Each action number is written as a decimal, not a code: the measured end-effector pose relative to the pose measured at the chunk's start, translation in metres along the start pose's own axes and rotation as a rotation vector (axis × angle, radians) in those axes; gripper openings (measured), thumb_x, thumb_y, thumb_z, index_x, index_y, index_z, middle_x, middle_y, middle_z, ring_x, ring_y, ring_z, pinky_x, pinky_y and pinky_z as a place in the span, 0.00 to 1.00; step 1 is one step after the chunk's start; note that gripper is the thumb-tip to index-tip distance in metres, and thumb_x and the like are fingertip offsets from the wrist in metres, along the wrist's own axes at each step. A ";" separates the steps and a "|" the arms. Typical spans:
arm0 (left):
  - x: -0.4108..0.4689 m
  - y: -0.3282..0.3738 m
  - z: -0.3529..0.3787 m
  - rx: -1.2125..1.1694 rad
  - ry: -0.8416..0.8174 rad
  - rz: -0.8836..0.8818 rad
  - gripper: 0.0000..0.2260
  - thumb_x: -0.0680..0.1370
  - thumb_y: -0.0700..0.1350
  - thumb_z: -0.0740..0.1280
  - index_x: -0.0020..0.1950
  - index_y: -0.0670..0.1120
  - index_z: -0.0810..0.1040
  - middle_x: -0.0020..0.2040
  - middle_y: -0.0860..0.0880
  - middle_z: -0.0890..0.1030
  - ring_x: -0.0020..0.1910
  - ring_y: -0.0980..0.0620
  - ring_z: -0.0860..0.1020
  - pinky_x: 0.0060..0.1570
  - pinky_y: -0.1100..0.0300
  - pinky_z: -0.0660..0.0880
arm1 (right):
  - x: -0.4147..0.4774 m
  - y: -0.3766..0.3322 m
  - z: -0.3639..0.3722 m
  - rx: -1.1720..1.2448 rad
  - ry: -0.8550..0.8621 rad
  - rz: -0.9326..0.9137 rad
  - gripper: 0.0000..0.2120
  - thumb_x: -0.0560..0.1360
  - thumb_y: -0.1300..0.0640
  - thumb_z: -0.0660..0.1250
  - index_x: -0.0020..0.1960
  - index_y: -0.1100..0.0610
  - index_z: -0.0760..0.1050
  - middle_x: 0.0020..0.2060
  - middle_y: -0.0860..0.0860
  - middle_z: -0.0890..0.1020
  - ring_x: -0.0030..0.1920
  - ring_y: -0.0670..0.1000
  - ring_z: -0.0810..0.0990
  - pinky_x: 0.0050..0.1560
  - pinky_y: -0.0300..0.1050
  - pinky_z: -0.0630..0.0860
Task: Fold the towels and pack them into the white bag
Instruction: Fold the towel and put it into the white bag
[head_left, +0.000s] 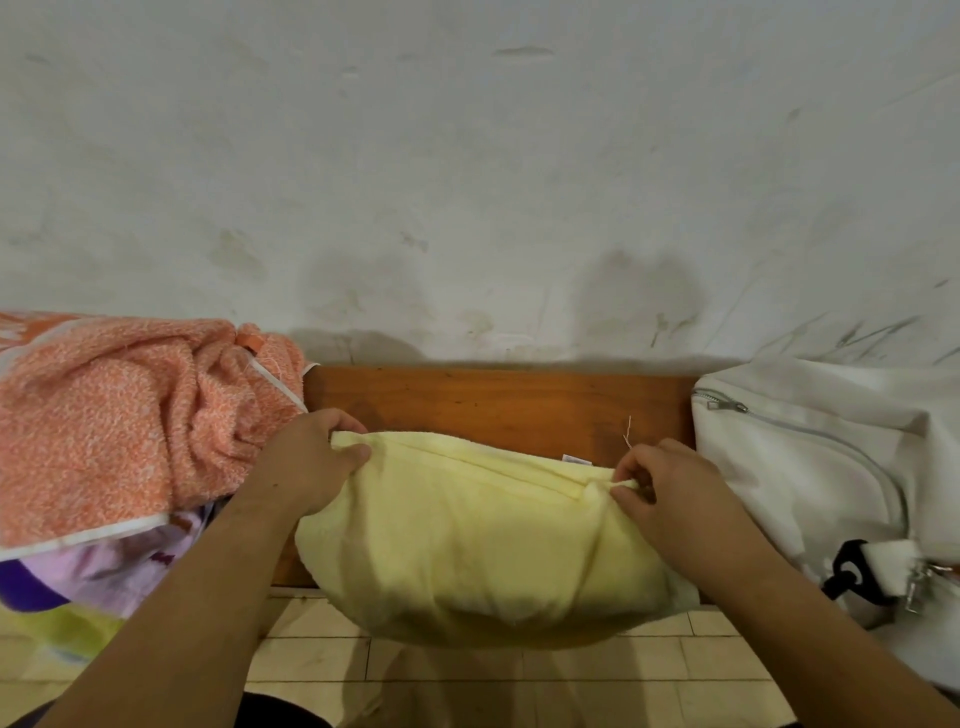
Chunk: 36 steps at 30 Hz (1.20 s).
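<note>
Left hand (311, 457) and right hand (670, 488) pinched the yellow towel (478, 545) corners mid-fold; next, probably doubling it toward the white bag (810, 467).

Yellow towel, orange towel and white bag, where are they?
yellow towel (467, 545), head view, middle of its front.
orange towel (104, 426), head view, its fluffy top.
white bag (810, 467), head view, its front panel.

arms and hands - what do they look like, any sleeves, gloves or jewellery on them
The left forearm and right forearm are bare right to the frame edge, with no sleeve in view. The left hand and right hand wear no gloves, and no ring, watch or bracelet shows.
</note>
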<state>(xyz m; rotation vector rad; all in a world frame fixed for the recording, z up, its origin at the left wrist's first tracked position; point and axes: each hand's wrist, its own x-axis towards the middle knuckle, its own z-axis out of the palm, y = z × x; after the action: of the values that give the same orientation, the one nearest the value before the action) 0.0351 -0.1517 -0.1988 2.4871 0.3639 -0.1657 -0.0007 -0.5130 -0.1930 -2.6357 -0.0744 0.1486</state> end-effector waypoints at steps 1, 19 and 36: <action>0.000 0.000 0.000 -0.005 -0.002 -0.001 0.04 0.78 0.47 0.72 0.50 0.55 0.79 0.47 0.55 0.79 0.45 0.56 0.76 0.36 0.63 0.67 | 0.000 0.000 0.000 0.003 0.017 0.000 0.08 0.76 0.55 0.73 0.43 0.45 0.77 0.43 0.42 0.73 0.43 0.41 0.73 0.42 0.28 0.64; -0.003 0.002 -0.001 0.024 -0.010 0.006 0.04 0.79 0.49 0.70 0.52 0.55 0.78 0.48 0.56 0.78 0.46 0.55 0.75 0.38 0.60 0.69 | 0.006 -0.012 0.002 0.258 0.195 -0.015 0.05 0.77 0.57 0.73 0.47 0.49 0.77 0.54 0.41 0.82 0.53 0.43 0.79 0.57 0.39 0.74; -0.001 0.002 0.001 0.042 -0.013 -0.007 0.03 0.79 0.50 0.70 0.52 0.57 0.77 0.49 0.55 0.78 0.43 0.58 0.75 0.36 0.59 0.69 | 0.007 -0.002 0.006 0.200 0.131 0.127 0.06 0.74 0.53 0.76 0.43 0.46 0.79 0.49 0.45 0.76 0.46 0.40 0.76 0.43 0.26 0.66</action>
<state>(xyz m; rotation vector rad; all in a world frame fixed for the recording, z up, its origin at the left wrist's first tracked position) 0.0348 -0.1540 -0.1987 2.5247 0.3669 -0.1939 0.0056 -0.5078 -0.1975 -2.4424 0.1456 0.0241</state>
